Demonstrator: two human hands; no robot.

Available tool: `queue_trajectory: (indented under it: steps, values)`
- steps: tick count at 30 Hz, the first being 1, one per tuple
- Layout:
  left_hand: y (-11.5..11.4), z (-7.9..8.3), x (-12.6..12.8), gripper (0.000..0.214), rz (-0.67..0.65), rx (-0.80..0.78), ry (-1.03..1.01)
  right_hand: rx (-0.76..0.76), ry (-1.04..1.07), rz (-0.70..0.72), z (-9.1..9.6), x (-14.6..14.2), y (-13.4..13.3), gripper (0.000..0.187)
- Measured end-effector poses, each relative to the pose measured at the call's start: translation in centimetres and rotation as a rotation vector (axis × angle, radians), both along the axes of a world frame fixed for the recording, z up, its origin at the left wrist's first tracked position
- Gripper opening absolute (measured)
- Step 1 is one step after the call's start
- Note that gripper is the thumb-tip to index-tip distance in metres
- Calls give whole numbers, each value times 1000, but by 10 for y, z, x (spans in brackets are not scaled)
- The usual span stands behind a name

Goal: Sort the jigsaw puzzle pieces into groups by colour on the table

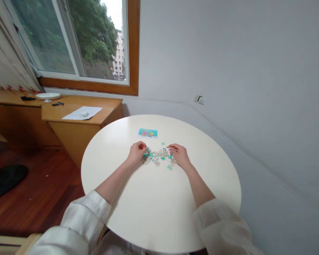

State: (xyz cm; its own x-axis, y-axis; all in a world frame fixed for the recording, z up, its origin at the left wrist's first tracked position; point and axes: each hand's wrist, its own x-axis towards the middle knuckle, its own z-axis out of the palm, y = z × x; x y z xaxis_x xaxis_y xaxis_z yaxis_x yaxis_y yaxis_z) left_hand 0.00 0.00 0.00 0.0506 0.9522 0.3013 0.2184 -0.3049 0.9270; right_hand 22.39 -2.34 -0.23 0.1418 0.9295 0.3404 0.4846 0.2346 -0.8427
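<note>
A loose pile of jigsaw pieces (162, 153), some teal side up and some grey-beige back up, lies on the round white table (149, 202). At the pile's left edge is my left hand (136, 152), its fingers curled to a pinch just over teal pieces; what they hold, if anything, is too small to make out. My right hand (180, 155) is at the right edge, thumb and fingertips closed on a small jigsaw piece (168, 146). A pink piece shows beneath those fingers. Beyond the pile lies a teal picture card (147, 133) with cartoon figures.
A wooden desk (111, 110) stands past the table's left side, bearing a white sheet (81, 114) and a white plate (48, 95). The grey-white wall (228, 88) with a socket (201, 100) runs close behind and to the right of the table.
</note>
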Motion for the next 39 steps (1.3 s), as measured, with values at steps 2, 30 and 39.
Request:
queue_trajectory:
  steps: [2,30,39]
  values:
    - [1,-1,0,4,6,1,2,-7,105,-15,-2,0,3,24]
    - [0,15,-14,12,72,-30,293,-310,-532,335,17,-5,-22,86]
    - [4,11,-19,7,40,-111,367,-177,-659,307,10,-39,-28,70]
